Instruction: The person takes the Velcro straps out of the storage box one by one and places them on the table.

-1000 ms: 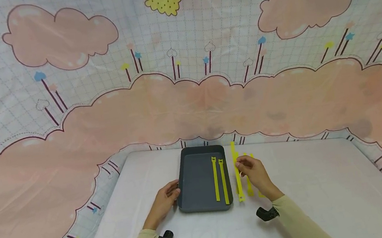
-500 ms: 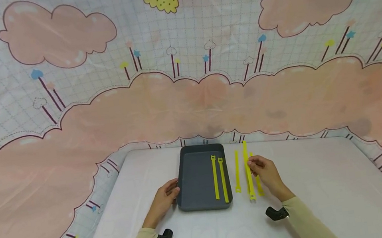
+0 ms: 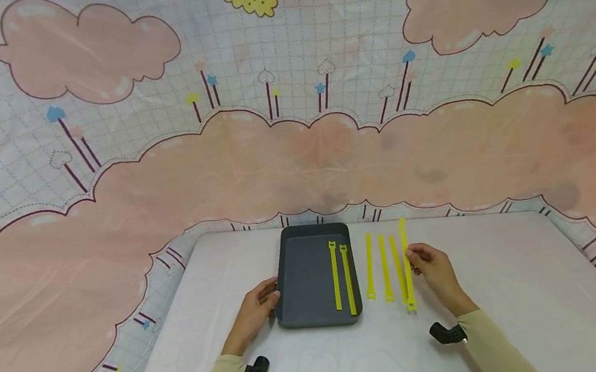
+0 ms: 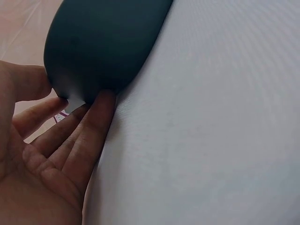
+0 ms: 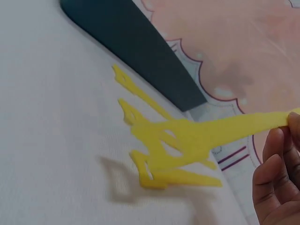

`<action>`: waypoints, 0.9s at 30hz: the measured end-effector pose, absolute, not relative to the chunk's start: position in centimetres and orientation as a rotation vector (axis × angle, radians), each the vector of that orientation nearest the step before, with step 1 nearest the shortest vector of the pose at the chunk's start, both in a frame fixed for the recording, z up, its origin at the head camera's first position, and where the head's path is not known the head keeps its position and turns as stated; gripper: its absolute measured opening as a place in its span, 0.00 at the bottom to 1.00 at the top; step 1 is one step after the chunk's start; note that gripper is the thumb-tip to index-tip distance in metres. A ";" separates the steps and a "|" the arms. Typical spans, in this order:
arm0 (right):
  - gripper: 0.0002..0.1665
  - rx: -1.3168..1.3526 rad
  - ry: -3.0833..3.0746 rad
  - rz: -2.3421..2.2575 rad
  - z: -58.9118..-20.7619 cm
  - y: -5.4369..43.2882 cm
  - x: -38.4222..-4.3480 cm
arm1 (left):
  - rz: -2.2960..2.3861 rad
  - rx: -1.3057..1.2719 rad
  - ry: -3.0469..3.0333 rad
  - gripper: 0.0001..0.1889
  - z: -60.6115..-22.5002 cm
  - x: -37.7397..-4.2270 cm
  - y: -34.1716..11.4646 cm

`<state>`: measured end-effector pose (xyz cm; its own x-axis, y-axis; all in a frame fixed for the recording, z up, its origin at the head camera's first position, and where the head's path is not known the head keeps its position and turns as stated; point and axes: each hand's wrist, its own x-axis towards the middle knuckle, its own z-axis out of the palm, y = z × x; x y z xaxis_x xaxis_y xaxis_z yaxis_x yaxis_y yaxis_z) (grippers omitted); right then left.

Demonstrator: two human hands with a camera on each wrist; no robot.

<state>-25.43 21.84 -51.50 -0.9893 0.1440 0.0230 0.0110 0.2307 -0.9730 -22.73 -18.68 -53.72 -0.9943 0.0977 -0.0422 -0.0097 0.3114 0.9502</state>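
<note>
The yellow strap (image 3: 407,266) pinched between thumb and fingertips of the right hand (image 3: 436,271) stands to the right of the grey tray (image 3: 307,285), well apart from it. Three lying straps (image 3: 385,269) rest on the bench (image 3: 344,362) between the tray and the held strap, whose lower end is nearest the third of them. At the tray's left side the left hand (image 3: 252,311) rests thumb and fairly straight fingers against the edge. Only the head view shows two inner straps (image 3: 336,278) lying along the right side of the tray's floor. The left wrist view adds the fingertips touching the tray's outer wall, low beside the bench; the right wrist view adds the slotted strap ends and a shadow on the bench.
</note>
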 end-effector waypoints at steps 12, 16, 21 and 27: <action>0.19 -0.198 -2.419 1.852 -51.9 24.1 -25.5 | 1.786 0.079 2.458 0.24 -53.7 -22.6 -18.7; 0.18 -0.211 -2.465 1.827 -52.2 24.7 -25.8 | 1.796 0.077 2.453 0.23 -53.8 -22.7 -18.7; 0.18 -0.219 -2.508 1.802 -52.9 25.3 -26.4 | 1.796 0.068 2.448 0.24 -53.8 -22.7 -18.7; 0.18 -0.258 -2.552 1.797 -53.2 25.5 -27.0 | 1.793 0.053 2.489 0.23 -53.5 -22.4 -18.3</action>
<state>-26.95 25.46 -53.16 -0.9864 0.1397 -0.0867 0.1288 0.3279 -0.9359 -22.42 -18.32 -53.47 -0.9967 0.0707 -0.0396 -0.0151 0.3176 0.9481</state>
